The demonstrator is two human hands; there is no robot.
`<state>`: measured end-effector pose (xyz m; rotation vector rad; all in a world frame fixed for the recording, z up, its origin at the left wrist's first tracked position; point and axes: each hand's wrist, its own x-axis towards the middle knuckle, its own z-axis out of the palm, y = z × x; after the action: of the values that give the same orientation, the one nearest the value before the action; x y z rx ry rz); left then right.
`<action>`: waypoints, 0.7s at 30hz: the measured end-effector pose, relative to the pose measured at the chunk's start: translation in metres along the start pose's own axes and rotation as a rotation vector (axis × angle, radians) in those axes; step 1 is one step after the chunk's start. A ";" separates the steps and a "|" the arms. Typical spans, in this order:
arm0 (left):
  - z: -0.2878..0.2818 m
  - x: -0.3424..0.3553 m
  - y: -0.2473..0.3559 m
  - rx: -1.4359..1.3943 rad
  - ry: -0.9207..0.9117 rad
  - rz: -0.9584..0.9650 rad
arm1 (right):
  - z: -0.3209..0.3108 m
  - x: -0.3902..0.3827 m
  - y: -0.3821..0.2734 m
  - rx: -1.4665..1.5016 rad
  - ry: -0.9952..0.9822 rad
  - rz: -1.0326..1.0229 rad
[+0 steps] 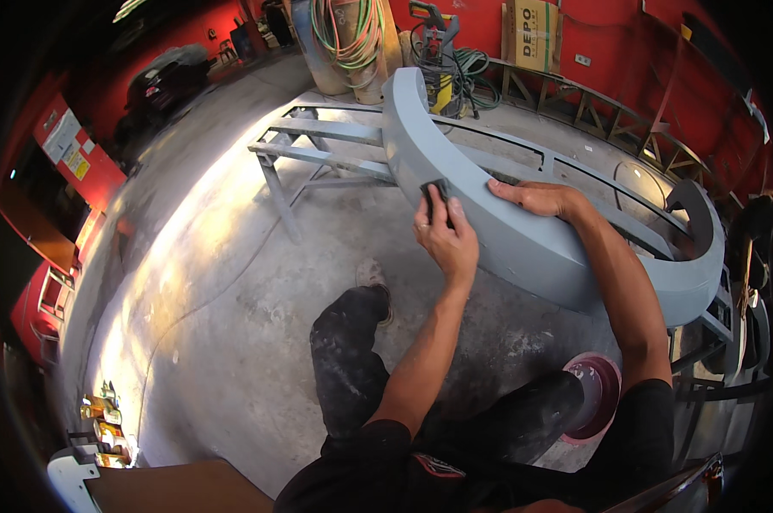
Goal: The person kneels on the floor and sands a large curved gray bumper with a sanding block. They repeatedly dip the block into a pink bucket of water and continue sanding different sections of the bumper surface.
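Note:
A long curved grey car bumper (480, 209) rests across a metal stand (318, 156). My left hand (448, 244) is closed on a small dark sanding pad (436, 190), its fingertips pressing the pad against the bumper's outer face. Further right, my right hand (542, 199) grips the bumper's upper edge. The right thumb lies along the rim, while most of the other fingers are hidden behind it.
Beside my right knee stands a pink bucket (610, 385). Behind the stand are a yellow and black pressure washer (442, 64), coiled hoses (348, 34) and a cardboard box (530, 34). Several bottles (106, 432) stand at lower left; a dark car (166, 81) is far left.

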<state>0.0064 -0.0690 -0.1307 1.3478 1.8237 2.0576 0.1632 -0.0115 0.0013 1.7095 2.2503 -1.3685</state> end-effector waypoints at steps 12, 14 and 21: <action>-0.001 0.055 0.001 0.030 -0.088 0.102 | -0.003 0.000 -0.002 0.014 -0.024 0.022; -0.003 0.041 0.013 0.040 -0.096 0.076 | -0.001 0.001 -0.001 -0.029 -0.020 0.022; -0.007 -0.002 -0.002 -0.012 -0.139 0.189 | -0.003 -0.002 -0.007 -0.077 0.037 0.009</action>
<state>0.0021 -0.0752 -0.1323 1.6723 1.6832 1.9970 0.1602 -0.0113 0.0081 1.7323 2.2796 -1.2422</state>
